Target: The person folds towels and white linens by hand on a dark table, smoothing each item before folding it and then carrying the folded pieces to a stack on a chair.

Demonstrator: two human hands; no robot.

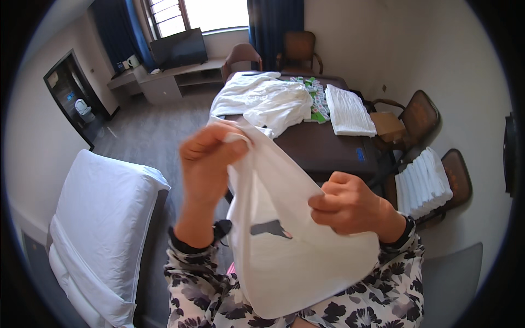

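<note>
A white cloth or garment (303,262) with a dark printed patch hangs before my chest, stretched between both hands. My left hand (209,151) is raised higher and pinches the cloth's upper edge between thumb and fingers. Lower and to the right, my right hand (344,203) is closed in a fist on another part of its edge. Behind the cloth, crumpled white fabric (279,102) is spread over a dark brown table (320,153). Green and white small packets or tiles (318,100) lie beside that fabric, with a folded white textile (350,110) at their right.
Folded white towels (424,184) are stacked on a chair (459,176) at the right. A cardboard box (387,126) rests on another chair (420,115). At the left stands a bed (102,205) with white bedding. A television (179,48) stands on a low cabinet (160,88).
</note>
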